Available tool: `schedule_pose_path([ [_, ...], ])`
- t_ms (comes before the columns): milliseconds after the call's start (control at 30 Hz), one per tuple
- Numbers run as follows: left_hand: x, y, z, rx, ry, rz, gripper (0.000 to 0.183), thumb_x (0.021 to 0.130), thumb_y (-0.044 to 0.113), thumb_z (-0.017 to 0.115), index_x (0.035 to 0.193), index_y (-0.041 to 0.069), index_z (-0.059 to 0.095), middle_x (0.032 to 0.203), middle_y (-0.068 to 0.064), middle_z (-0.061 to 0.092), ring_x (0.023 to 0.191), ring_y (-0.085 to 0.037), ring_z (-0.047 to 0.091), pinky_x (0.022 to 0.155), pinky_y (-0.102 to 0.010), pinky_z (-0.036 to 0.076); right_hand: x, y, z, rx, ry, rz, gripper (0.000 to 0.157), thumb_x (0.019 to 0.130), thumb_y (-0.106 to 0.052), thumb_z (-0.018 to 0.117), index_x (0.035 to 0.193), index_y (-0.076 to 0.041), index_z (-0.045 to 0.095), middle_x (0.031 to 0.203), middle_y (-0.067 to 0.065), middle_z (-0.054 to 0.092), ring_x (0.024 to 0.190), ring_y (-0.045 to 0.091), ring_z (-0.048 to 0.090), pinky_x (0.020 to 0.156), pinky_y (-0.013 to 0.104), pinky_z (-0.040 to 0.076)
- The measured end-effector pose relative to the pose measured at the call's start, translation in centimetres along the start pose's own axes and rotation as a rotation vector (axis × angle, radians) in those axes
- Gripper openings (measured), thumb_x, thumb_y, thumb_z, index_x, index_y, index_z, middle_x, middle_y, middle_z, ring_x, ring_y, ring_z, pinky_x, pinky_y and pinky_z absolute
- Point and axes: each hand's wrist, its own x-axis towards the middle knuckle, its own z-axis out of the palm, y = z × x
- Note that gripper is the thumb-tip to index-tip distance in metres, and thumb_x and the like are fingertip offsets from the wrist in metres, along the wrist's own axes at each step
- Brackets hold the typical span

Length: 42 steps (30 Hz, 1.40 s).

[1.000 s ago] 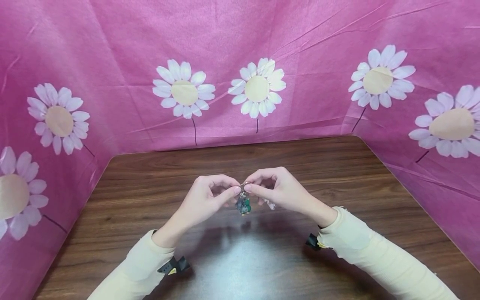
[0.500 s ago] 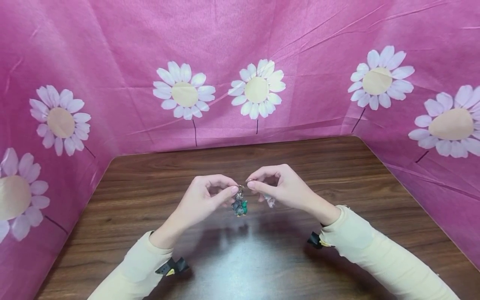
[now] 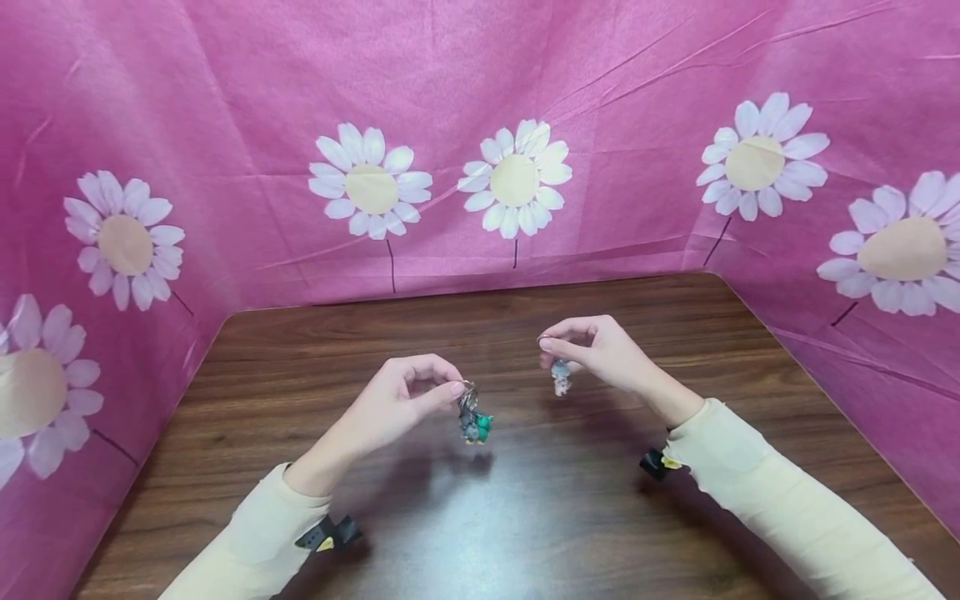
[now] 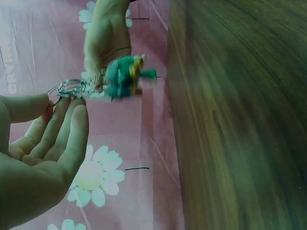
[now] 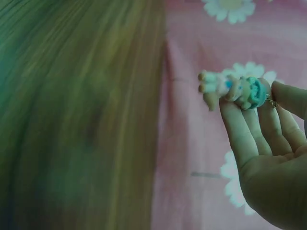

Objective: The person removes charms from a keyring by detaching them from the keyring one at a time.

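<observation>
Between thumb and fingertips my left hand (image 3: 401, 400) pinches a metal key ring, from which a bunch of small figurine keychains (image 3: 476, 425) hangs, one green and one greyish. In the left wrist view the green figurine keychain (image 4: 123, 76) is blurred, its metal rings (image 4: 72, 88) right at the thumb tip. Farther right and higher, my right hand (image 3: 600, 354) pinches the ring of a single keychain. Its little doll figurine (image 3: 560, 377) dangles below the fingers; the right wrist view shows a teal cap on the doll (image 5: 235, 90). Both hands are raised over the table.
A brown wood-grain table (image 3: 480, 533) lies under both hands. Pink cloth (image 3: 450, 75) printed with white daisies stands along its back and both sides. Black straps with small dark pieces (image 3: 330, 533) sit at the sleeve cuffs.
My hands were together at the ring a second ago. The right hand has drawn away up and to the right with the doll keychain; the left has shifted slightly left and down with the bunch.
</observation>
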Motion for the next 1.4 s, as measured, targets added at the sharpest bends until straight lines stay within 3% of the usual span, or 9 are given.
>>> schedule_pose_path([
  [133, -0.3, -0.5, -0.3, -0.058, -0.034, -0.025, 0.016, 0.099, 0.006, 0.064, 0.108, -0.007, 0.065, 0.101, -0.018, 0.071, 0.09, -0.031, 0.072, 0.085, -0.045, 0.061, 0.2, 1.8, -1.1, 0.015, -0.011, 0.061, 0.028, 0.098, -0.014, 0.07, 0.114, 0.008, 0.068, 0.096, 0.026, 0.073, 0.084, 0.026, 0.075, 0.074, 0.042, 0.063],
  [233, -0.4, -0.8, -0.5, -0.093, -0.043, -0.038, 0.018, 0.1, 0.006, 0.063, 0.11, -0.009, 0.064, 0.105, -0.019, 0.071, 0.091, -0.027, 0.072, 0.088, -0.05, 0.059, 0.4, 3.1, -1.6, 0.044, -0.047, 0.136, 0.035, 0.098, -0.014, 0.069, 0.119, 0.014, 0.063, 0.105, 0.032, 0.07, 0.086, 0.025, 0.075, 0.077, 0.041, 0.063],
  [433, -0.7, -1.3, -0.9, -0.115, -0.04, -0.048, 0.019, 0.101, 0.009, 0.063, 0.11, -0.008, 0.064, 0.104, -0.019, 0.071, 0.092, -0.026, 0.072, 0.089, -0.05, 0.058, 0.9, 5.6, -2.6, 0.056, -0.099, 0.253, 0.041, 0.099, -0.014, 0.067, 0.124, 0.018, 0.058, 0.106, 0.025, 0.072, 0.09, 0.026, 0.075, 0.078, 0.04, 0.063],
  [600, -0.7, -1.6, -0.9, -0.128, -0.036, -0.06, 0.019, 0.1, 0.009, 0.063, 0.11, -0.008, 0.064, 0.105, -0.019, 0.072, 0.092, -0.024, 0.072, 0.09, -0.054, 0.057, 1.2, 6.5, -3.3, 0.033, -0.077, 0.253, 0.039, 0.099, -0.013, 0.067, 0.123, 0.017, 0.059, 0.105, 0.023, 0.073, 0.092, 0.025, 0.074, 0.079, 0.037, 0.062],
  [833, -0.6, -1.8, -0.8, -0.131, -0.046, -0.046, 0.019, 0.101, 0.009, 0.063, 0.11, -0.008, 0.064, 0.106, -0.02, 0.072, 0.091, -0.023, 0.072, 0.091, -0.057, 0.055, 1.4, 7.0, -3.7, -0.109, -0.056, 0.201, 0.033, 0.099, -0.013, 0.068, 0.118, 0.014, 0.065, 0.107, 0.023, 0.073, 0.097, 0.024, 0.072, 0.081, 0.034, 0.062],
  [1067, -0.5, -2.0, -0.6, -0.141, -0.053, -0.046, 0.02, 0.1, 0.008, 0.063, 0.111, -0.009, 0.064, 0.106, -0.02, 0.072, 0.09, -0.022, 0.072, 0.091, -0.058, 0.055, 1.8, 7.3, -4.2, -0.2, -0.027, 0.209, 0.032, 0.098, -0.018, 0.07, 0.116, 0.008, 0.068, 0.1, 0.017, 0.073, 0.086, 0.017, 0.069, 0.075, 0.032, 0.062],
  [1400, -0.5, -2.0, -0.9, -0.134, -0.04, -0.071, 0.021, 0.1, 0.009, 0.064, 0.111, -0.009, 0.064, 0.105, -0.019, 0.072, 0.089, -0.023, 0.072, 0.09, -0.056, 0.056, 2.9, 7.9, -4.0, -0.187, -0.031, 0.253, 0.029, 0.098, -0.016, 0.07, 0.116, 0.007, 0.068, 0.087, 0.007, 0.071, 0.078, 0.015, 0.065, 0.064, 0.029, 0.06],
])
